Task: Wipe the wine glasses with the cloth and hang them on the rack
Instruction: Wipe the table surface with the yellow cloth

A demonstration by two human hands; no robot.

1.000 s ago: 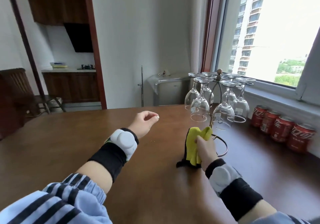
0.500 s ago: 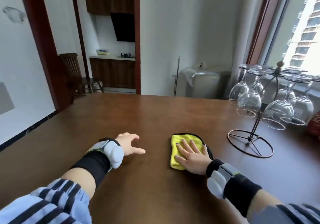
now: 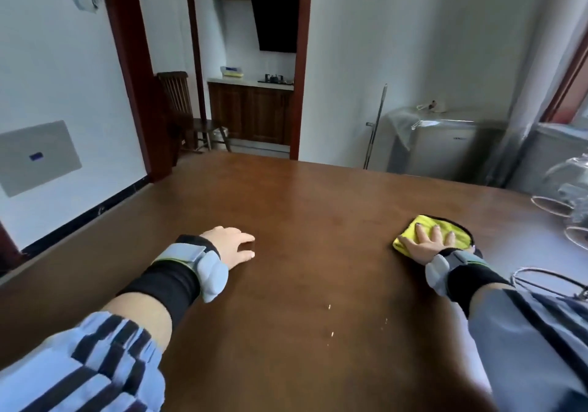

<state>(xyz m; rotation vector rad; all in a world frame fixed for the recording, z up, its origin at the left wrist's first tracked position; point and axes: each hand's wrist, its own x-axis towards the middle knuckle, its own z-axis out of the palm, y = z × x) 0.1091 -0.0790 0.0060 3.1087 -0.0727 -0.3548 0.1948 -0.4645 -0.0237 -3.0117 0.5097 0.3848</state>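
Wine glasses: clear, stemmed, inverted wine glasses [image 3: 564, 188] showed only as blurred bowls at the right edge of the frame, hanging rims down above the counter; their number could not be counted.
Rack: a thin dark wire ring [image 3: 547, 279], the foot of the rack, lay at the lower right just behind the right sleeve; the rest of the rack was cut off by the frame.
Cloth: a yellow microfibre cloth with a dark edge [image 3: 405, 239] lay flat on the counter at centre right, near the glasses but apart from them.
Right hand: the right hand [image 3: 428, 244] rested palm down on the cloth, fingers spread; its grip was flat and open, pressing the cloth and not closed round it.
Left hand: the left hand [image 3: 234, 246] lay palm down at centre frame on bare wood, its grip loose and empty.
Progress: no glass stood on the counter or in a hand, so the wiping and hanging looked finished, or very nearly so; what hung beyond the frame could not be judged.
Counter: a broad brown wooden counter [image 3: 302, 204], smooth, with a few pale specks at lower centre.
Room: white walls, a dark red door frame at upper centre opening onto a small kitchen, and a covered grey appliance at upper right.
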